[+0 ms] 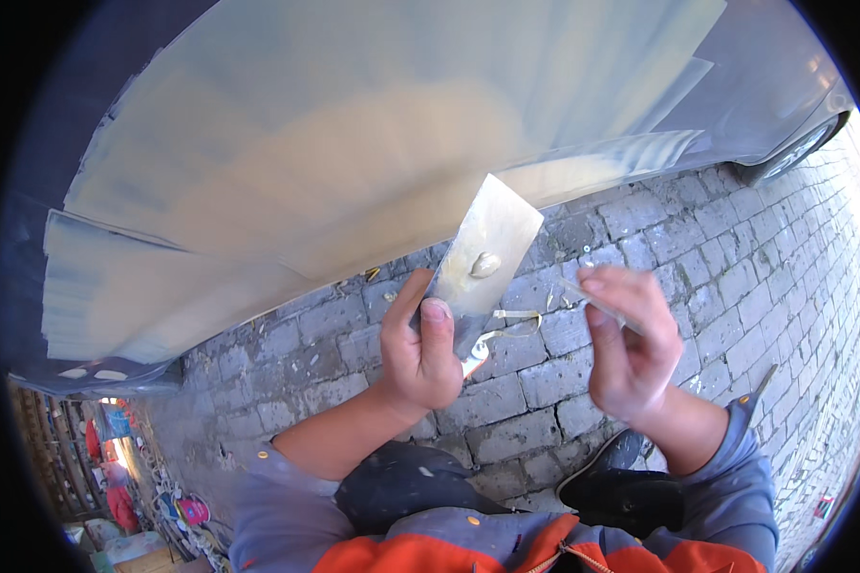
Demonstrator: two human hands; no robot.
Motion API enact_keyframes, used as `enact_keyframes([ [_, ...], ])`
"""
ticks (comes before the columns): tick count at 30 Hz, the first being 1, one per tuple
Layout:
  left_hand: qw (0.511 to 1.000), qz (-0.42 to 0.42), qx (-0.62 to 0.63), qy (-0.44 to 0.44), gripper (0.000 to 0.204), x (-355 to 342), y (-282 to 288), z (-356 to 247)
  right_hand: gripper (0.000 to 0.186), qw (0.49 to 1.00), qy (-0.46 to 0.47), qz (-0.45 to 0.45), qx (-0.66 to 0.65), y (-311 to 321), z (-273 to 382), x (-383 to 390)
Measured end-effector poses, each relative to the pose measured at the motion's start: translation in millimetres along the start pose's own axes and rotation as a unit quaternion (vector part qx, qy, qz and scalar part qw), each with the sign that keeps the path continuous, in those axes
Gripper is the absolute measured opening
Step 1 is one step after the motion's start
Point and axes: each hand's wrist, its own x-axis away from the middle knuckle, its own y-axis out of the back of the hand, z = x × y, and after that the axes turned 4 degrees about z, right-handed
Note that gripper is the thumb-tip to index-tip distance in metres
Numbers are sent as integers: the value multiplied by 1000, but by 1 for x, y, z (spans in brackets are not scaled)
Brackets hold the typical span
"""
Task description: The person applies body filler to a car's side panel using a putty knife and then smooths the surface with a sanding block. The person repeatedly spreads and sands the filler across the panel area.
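My left hand (420, 349) is closed round the lower end of a flat rectangular putty board (506, 224), thumb on its face. On the board sits a small dab of pale putty (484, 265). To the right, apart from the board, my right hand (635, 339) pinches a thin flat scraper (583, 291), seen nearly edge-on and partly hidden by the fingers. Ahead of both hands spreads a car body panel (354, 162) coated with streaky beige filler. Neither hand touches it.
Grey paving bricks (736, 296) lie beneath me. A white and orange tube (475, 358) is on the ground by my left hand. A car wheel (798, 153) stands at the far right. Assorted clutter (119, 477) lies at the lower left. My shoe (621, 454) shows below.
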Motion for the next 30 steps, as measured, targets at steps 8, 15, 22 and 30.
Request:
enact_keyframes([
  [8,991,-13,-30,-129,44,-14,-7,19,53,998,25,-34,49,-58,7,17],
  [15,978,22,-135,-159,48,-16,-7,18,65,999,-24,11,23,-64,1,16],
  [22,989,-29,-120,-75,53,-16,-9,7,23,834,-446,-11,-325,50,-26,-9],
  [30,932,31,32,359,61,37,-45,-60,45,974,-24,2,225,138,-167,27],
])
